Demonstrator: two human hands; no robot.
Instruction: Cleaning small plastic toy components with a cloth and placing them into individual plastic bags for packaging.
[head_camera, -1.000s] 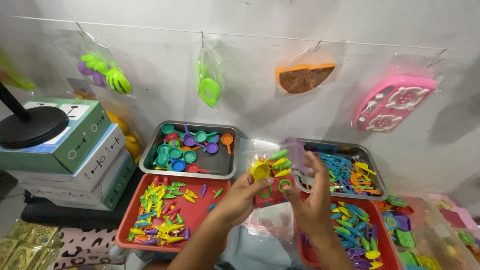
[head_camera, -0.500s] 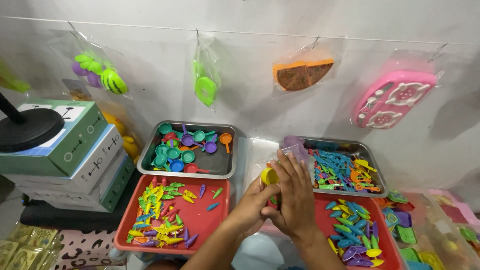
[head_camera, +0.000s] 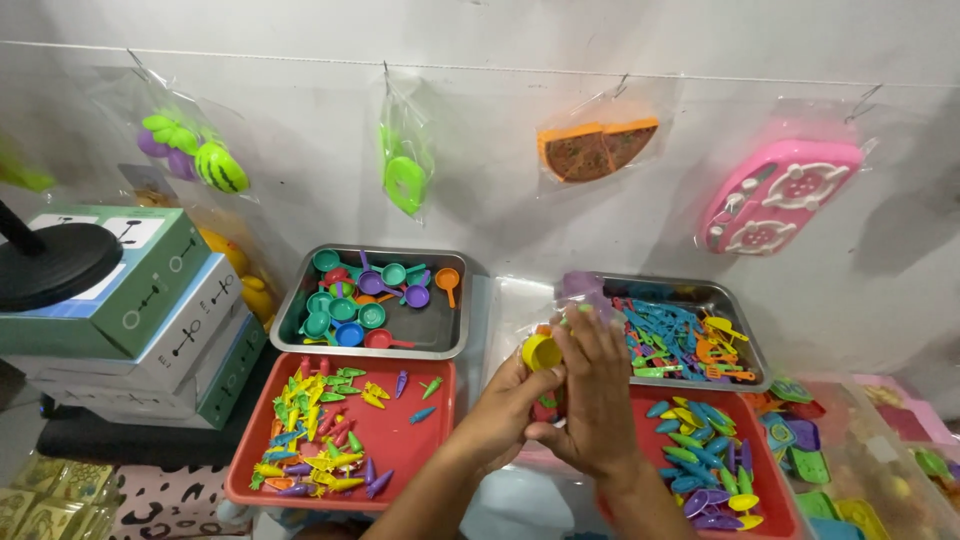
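My left hand (head_camera: 505, 408) and my right hand (head_camera: 597, 395) are pressed together above the gap between two red trays. Both grip a small clear plastic bag (head_camera: 578, 290) holding small colourful toy pieces. A yellow toy cup (head_camera: 541, 352) shows at my left fingertips. The rest of the bag's contents is hidden by my fingers.
A metal tray (head_camera: 452, 342) holds little toy pans; another metal tray (head_camera: 742, 330) holds toy utensils. The left red tray (head_camera: 400, 450) has toy carrots and the right red tray (head_camera: 770, 505) has toy spoons. Stacked boxes (head_camera: 130, 310) stand at left. Bagged toys hang on the wall (head_camera: 480, 170).
My hands have come together: the right hand closed over the bundle that the left held up. The pieces that stuck out are now covered.
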